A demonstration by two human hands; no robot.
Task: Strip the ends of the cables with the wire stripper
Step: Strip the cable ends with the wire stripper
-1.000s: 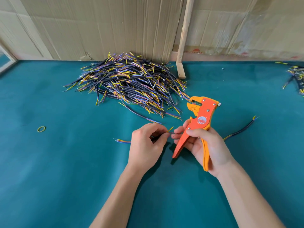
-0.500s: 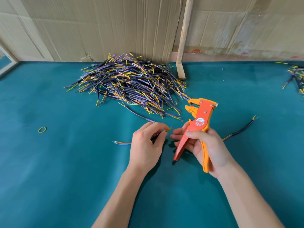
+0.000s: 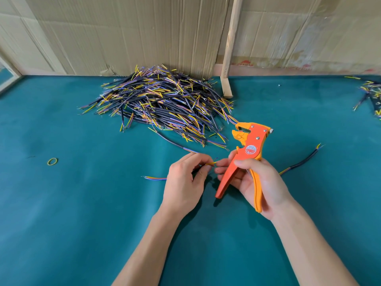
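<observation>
My left hand (image 3: 185,180) pinches a thin dark cable (image 3: 156,178) whose yellow and purple wire ends stick out at both sides of the fingers. My right hand (image 3: 257,182) grips the orange wire stripper (image 3: 247,149) by its handles, jaws pointing up and left. The fingertips of my right hand touch the cable's yellow tip (image 3: 212,163). The stripper's jaws are above the cable, apart from it. A big pile of dark cables (image 3: 165,104) with yellow and purple ends lies behind my hands on the teal table.
One loose cable (image 3: 301,164) lies to the right of my right hand. A yellow rubber band (image 3: 52,161) lies at the left. More cables (image 3: 371,93) sit at the far right edge. A wooden stick (image 3: 228,48) leans on the cardboard wall behind.
Both hands have shifted slightly. My right fingertips have closed in on the cable's yellow tip, and the stripper has tilted a little.
</observation>
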